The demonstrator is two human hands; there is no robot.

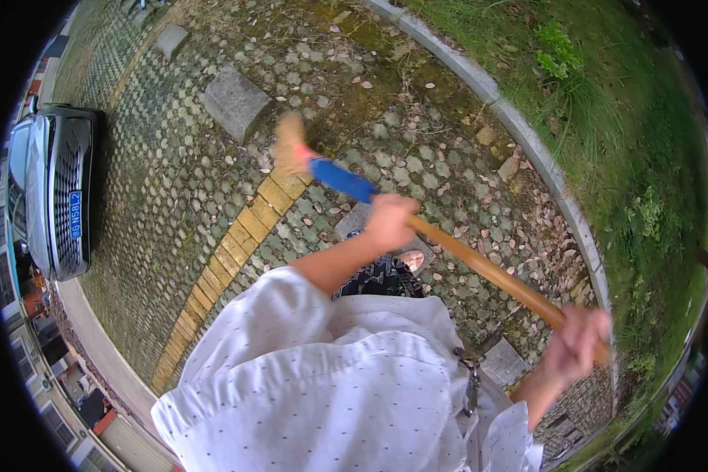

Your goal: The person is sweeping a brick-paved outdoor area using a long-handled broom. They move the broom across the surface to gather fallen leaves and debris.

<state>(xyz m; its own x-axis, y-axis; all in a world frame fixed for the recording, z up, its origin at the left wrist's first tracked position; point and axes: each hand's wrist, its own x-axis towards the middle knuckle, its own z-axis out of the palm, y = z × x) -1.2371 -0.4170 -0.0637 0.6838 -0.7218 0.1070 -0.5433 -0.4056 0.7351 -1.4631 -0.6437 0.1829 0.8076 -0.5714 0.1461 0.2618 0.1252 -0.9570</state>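
A broom with a smooth wooden handle [489, 265] slants across the front of my body. Its tan, blurred head [290, 144] is at the far left end, past a red band and a blue sleeve [343, 179]. My left hand [392, 221] grips the shaft just behind the blue part. Near the handle's other end, my right hand [579, 339] is closed around the wood and looks blurred. Beneath the broom head are hexagonal pavers and the end of a yellow brick strip [236, 239]. Whether the head touches the ground I cannot tell.
Dry leaves [543, 248] lie along a curved stone kerb [557, 177], with grass [602, 112] beyond. A concrete block [236, 101] sits near the broom head; another block [503, 361] is by my right arm. A parked car [50, 189] stands at left.
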